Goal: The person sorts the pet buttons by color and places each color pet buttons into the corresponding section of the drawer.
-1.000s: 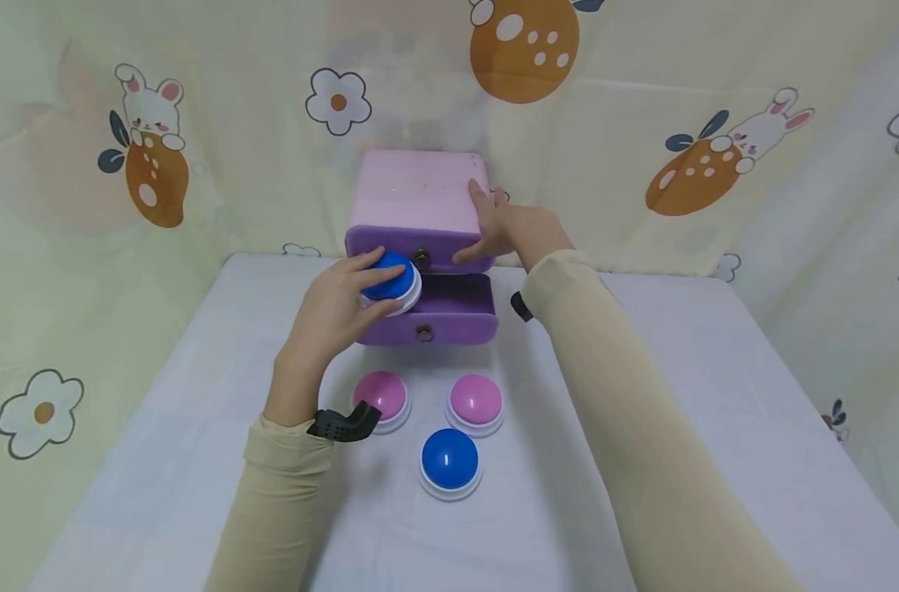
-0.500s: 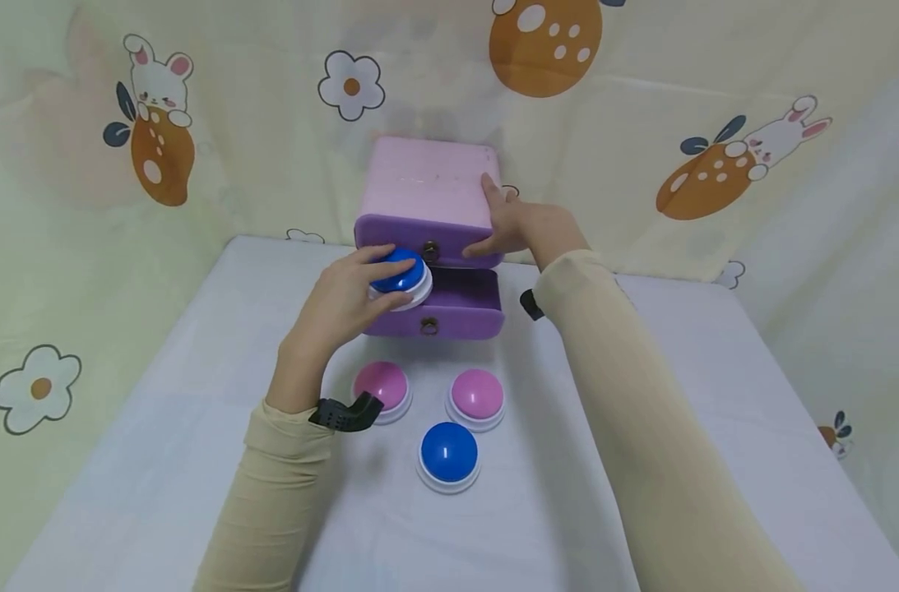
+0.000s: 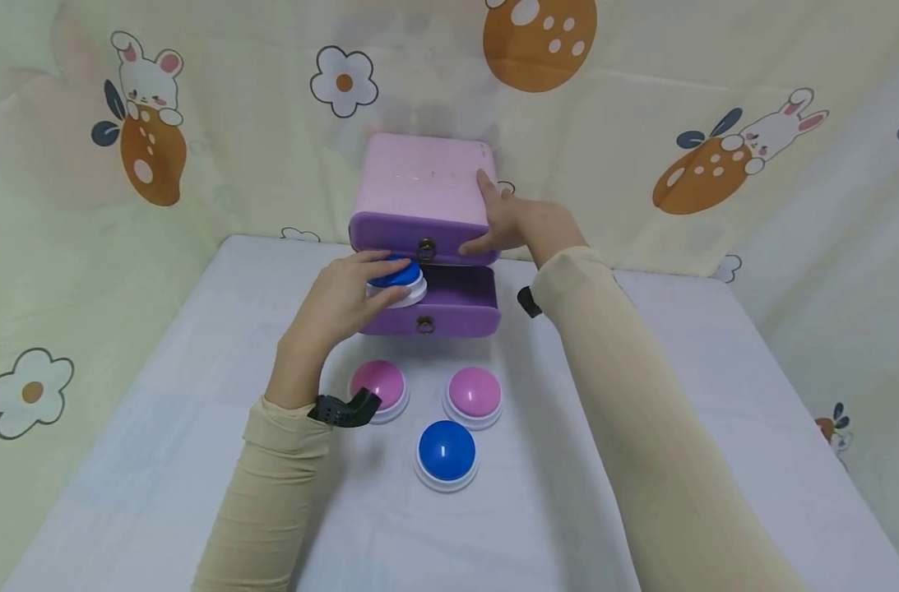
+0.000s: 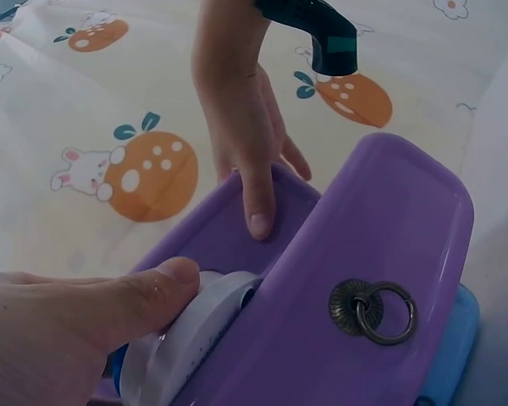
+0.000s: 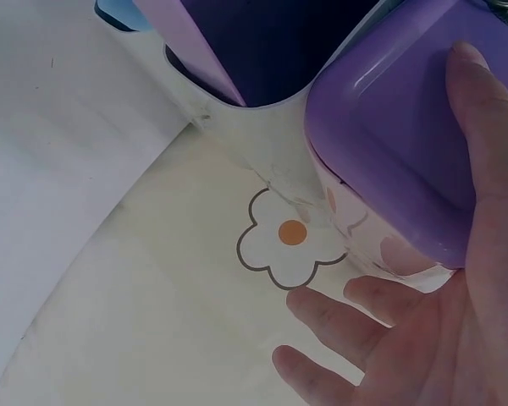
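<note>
My left hand (image 3: 334,300) grips a push button (image 3: 399,276) with a blue dome and a white base, held at the left part of a pulled-out purple drawer (image 3: 460,321). In the left wrist view the white base (image 4: 186,342) sits behind the drawer front, and the thumb lies on its edge. The drawer belongs to a small pink and purple cabinet (image 3: 427,177). My right hand (image 3: 512,222) rests at the cabinet's upper right corner. Its thumb touches the shut upper drawer front (image 5: 389,127), while the other fingers spread apart beside the cabinet.
Two pink push buttons (image 3: 474,393) and another blue push button (image 3: 447,452) stand on the white tabletop (image 3: 604,493) in front of the cabinet. The left pink one is partly covered by the black wrist strap (image 3: 345,409). Patterned cloth (image 3: 257,123) hangs behind.
The blue push button has dipped slightly toward the drawer, and its dome shows less from above. My right hand stays on the cabinet. The head view has shifted a little.
</note>
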Demonstrator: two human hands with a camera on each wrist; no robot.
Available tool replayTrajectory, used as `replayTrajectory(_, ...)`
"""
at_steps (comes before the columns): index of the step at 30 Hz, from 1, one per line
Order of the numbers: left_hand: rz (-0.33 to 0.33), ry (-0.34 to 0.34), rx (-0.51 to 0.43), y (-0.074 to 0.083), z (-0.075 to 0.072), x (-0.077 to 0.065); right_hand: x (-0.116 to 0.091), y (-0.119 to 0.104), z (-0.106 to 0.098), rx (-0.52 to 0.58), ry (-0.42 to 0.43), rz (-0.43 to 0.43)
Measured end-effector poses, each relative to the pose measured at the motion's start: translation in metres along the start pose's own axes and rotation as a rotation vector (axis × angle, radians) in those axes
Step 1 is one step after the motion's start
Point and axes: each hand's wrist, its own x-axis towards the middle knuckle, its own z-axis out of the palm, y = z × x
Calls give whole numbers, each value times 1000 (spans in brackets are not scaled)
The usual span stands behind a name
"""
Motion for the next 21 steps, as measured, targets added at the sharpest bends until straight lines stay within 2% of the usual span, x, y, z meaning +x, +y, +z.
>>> replayTrajectory(5,-37,26,3,1,0,2,-1,0,-1,15,4,-5)
replayTrajectory(12,-47,112,-10,2,7,10,-1,2,-1,17,7,-15)
replayTrajectory(21,-124,115,-20,1,15,13,-3,2,1,37,3,-21)
